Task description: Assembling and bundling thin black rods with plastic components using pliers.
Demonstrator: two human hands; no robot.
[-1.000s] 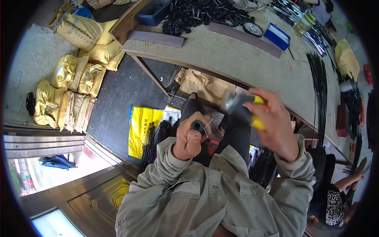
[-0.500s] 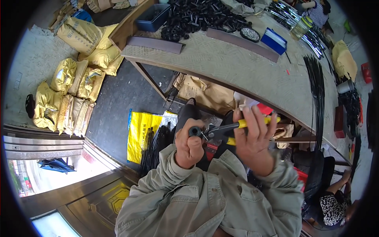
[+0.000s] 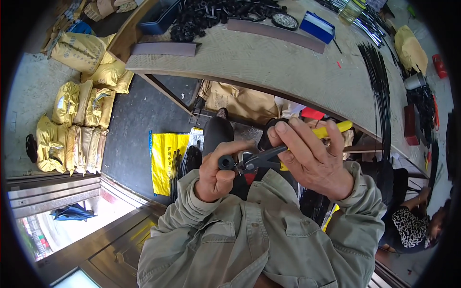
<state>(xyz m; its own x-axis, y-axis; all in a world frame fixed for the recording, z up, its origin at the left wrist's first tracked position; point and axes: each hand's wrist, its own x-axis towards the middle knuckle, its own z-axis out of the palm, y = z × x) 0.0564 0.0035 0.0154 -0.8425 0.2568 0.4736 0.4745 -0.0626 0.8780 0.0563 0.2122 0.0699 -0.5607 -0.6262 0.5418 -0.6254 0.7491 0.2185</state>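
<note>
My left hand (image 3: 214, 178) is closed around a short black hollow tube (image 3: 226, 162), its round open end facing up. Just right of that tube sits the dark metal head of a pair of pliers (image 3: 251, 163), close against a thin bit of metal too small to name. My right hand (image 3: 314, 161) grips the pliers by their yellow handles (image 3: 339, 128); one handle sticks out past the fingers, and the other is mostly hidden beneath them. Both hands are in front of my chest, above my lap.
Ahead stands a worktable (image 3: 269, 62) with a pile of black parts (image 3: 216, 14), a blue box (image 3: 317, 27) and a bundle of black rods (image 3: 376, 77). Yellow sacks (image 3: 65, 108) are stacked at left. Another person (image 3: 410, 223) sits at lower right.
The table has slid up and left in view. My right hand has turned, its fingers now leaning left over the pliers. My left hand still holds the tube, slightly lower left.
</note>
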